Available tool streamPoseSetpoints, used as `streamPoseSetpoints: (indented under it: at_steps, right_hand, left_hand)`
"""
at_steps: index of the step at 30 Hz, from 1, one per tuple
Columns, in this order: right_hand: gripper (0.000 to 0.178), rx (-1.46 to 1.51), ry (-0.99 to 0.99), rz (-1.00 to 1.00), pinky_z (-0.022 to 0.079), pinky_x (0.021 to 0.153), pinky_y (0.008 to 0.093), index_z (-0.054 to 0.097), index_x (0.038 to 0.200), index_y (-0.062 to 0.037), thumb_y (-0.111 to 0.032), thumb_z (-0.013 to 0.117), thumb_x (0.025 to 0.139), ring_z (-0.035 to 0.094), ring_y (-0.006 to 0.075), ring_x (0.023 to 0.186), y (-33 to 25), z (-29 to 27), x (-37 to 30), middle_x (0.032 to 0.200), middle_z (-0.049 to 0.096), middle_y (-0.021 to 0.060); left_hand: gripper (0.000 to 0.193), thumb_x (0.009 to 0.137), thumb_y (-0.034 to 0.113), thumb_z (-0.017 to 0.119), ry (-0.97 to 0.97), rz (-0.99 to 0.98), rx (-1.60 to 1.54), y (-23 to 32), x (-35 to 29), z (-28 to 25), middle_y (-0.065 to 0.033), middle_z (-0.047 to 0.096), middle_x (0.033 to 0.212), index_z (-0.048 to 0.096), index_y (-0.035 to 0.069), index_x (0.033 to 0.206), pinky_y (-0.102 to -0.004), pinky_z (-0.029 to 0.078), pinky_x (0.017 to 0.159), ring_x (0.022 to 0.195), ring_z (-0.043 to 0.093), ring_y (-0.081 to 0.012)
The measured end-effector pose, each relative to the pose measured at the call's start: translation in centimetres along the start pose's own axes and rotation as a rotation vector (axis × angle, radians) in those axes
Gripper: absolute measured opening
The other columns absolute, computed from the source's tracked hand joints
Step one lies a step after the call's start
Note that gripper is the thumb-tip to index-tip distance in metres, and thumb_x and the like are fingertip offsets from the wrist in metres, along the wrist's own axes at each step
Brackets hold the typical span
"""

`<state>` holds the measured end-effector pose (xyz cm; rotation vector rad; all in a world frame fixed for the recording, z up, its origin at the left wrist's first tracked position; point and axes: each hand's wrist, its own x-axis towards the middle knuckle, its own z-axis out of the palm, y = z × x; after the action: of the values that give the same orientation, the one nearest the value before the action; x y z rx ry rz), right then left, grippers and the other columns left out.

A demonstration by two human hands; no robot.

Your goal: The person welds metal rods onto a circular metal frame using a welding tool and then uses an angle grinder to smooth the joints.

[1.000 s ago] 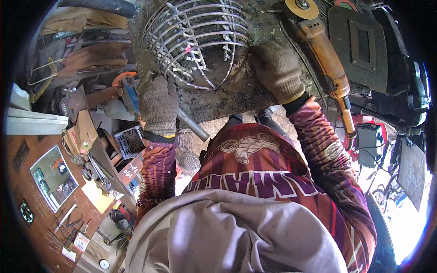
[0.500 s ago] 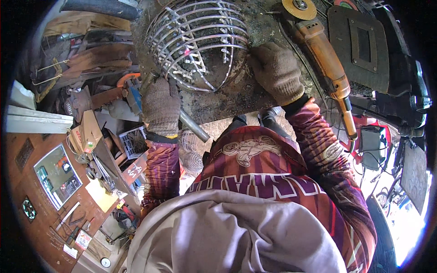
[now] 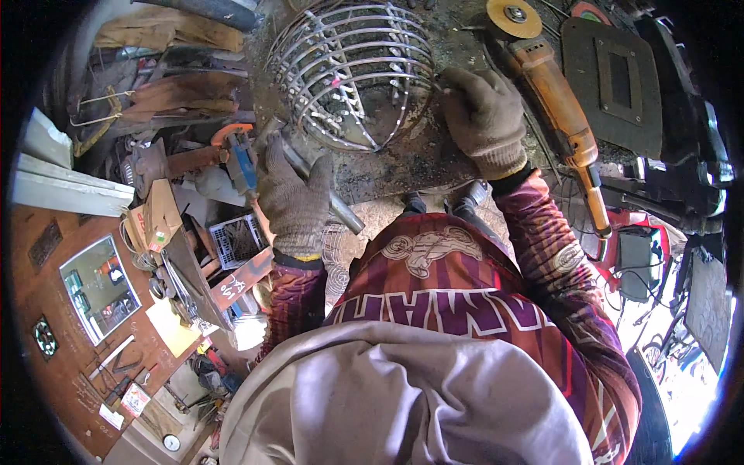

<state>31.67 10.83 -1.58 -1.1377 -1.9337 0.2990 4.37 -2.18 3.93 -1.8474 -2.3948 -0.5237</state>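
A domed cage of bent metal rods [image 3: 364, 75], with short lumpy metal pieces inside it, lies on the dark worktop [image 3: 387, 174]. My left hand [image 3: 293, 205], in a grey-brown knit glove, is at the worktop's near left edge. Its thumb stands apart from the fingers, and a grey metal pipe [image 3: 345, 213] slants past between them, sticking out over the edge. To the right of the cage is my right hand [image 3: 488, 128], gloved alike. Its fingers are curled in, and whatever they may hold is hidden.
An orange angle grinder [image 3: 554, 105] with a tan disc lies right of my right hand, beside a dark welding mask [image 3: 616, 81]. On the left are a blue-and-orange clamp-like tool [image 3: 239, 163], a white crate [image 3: 236, 240] and a brown board [image 3: 46, 294] with a mirror.
My left hand has opened, its thumb now spread away from the fingers beside the pipe. My right hand stays curled near the cage. The whole view has shifted slightly.
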Motion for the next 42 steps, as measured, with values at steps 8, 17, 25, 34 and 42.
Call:
streamPoseSetpoints:
  at_steps: [8, 17, 25, 34, 42]
  right_hand:
    - [0.032, -0.41, -0.311, 0.325, 0.058, 0.078, 0.0492, 0.064, 0.12, -0.0146, -0.023, 0.068, 0.089, 0.07, 0.038, 0.094, -4.4, -7.4, -3.1, 0.113, 0.067, 0.0141]
    - [0.017, -0.738, -0.336, 0.237, 0.057, 0.054, 0.0441, 0.062, 0.109, -0.0113, -0.014, 0.058, 0.093, 0.072, 0.0323, 0.068, -0.6, -8.9, -6.5, 0.084, 0.066, 0.0113]
    - [0.012, -0.722, -0.333, 0.164, 0.057, 0.055, 0.0449, 0.065, 0.101, -0.0107, -0.016, 0.057, 0.094, 0.072, 0.0335, 0.068, 0.7, -8.9, -7.6, 0.08, 0.067, 0.0128]
    - [0.02, -0.388, -0.349, 0.324, 0.059, 0.072, 0.045, 0.068, 0.108, -0.0046, -0.017, 0.056, 0.098, 0.073, 0.0401, 0.087, -2.8, -10.6, -6.3, 0.096, 0.073, 0.0189]
    - [0.04, 0.116, -0.386, 0.721, 0.05, 0.084, 0.0265, 0.062, 0.134, 0.0017, -0.004, 0.055, 0.095, 0.058, 0.0117, 0.086, -5.5, -14.2, -8.8, 0.104, 0.067, 0.0064]
  left_hand:
    - [0.065, 0.083, 0.017, 0.077, -0.021, -0.08, -0.113, -1.3, -3.1, 1.6, -0.0228, 0.062, 0.132, 0.051, 0.0, 0.141, -0.0476, 0.048, 0.103, 0.12, 0.062, -0.0423]
    - [0.061, 0.088, 0.024, 0.075, -0.091, -0.068, -0.093, -2.6, -2.7, 1.0, -0.0251, 0.061, 0.135, 0.053, 0.002, 0.14, -0.0492, 0.049, 0.1, 0.117, 0.062, -0.043]
    - [0.054, 0.086, 0.022, 0.078, 0.05, -0.029, -0.176, -1.6, -4.5, -1.5, -0.0239, 0.064, 0.128, 0.059, 0.0, 0.132, -0.047, 0.05, 0.097, 0.113, 0.064, -0.0413]
    - [0.045, 0.082, 0.017, 0.08, 0.232, 0.142, -0.259, -1.9, -4.7, -2.4, -0.0224, 0.066, 0.123, 0.065, 0.001, 0.121, -0.0487, 0.052, 0.094, 0.105, 0.066, -0.0419]
    - [0.036, 0.085, 0.016, 0.074, -0.013, 0.341, -0.452, 3.0, -2.4, -4.9, -0.0234, 0.067, 0.123, 0.067, 0.001, 0.117, -0.0488, 0.053, 0.093, 0.107, 0.066, -0.042]
